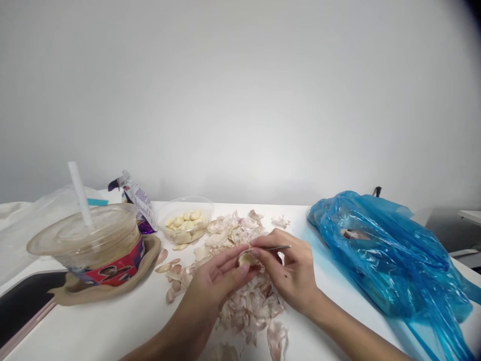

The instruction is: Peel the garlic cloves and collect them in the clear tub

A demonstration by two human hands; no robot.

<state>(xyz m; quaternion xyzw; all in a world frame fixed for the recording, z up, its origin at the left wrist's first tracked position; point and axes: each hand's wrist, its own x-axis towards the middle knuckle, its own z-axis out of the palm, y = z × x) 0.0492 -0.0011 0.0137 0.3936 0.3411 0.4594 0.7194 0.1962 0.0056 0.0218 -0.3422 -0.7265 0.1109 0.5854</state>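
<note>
In the head view, my left hand (215,283) pinches a pale garlic clove (246,259) between thumb and fingers. My right hand (295,268) meets it from the other side, its thumb close against the clove. Between the right thumb and fingers lies a thin metal tool (278,247); one end sticks out to the right, and its working end is hidden, so its kind is unclear. Beneath both hands spreads a heap of garlic skins (259,303). Behind them, a clear plastic bowl (205,206) holds several peeled garlic cloves (184,225).
On the left, a large drink cup (112,263) with a straw sits in a cardboard holder (150,250). A dark-screened device (26,301) lies before it, a purple snack packet (141,200) behind. At right rests a blue plastic bag (383,255). A wall rises behind the white table (124,331).
</note>
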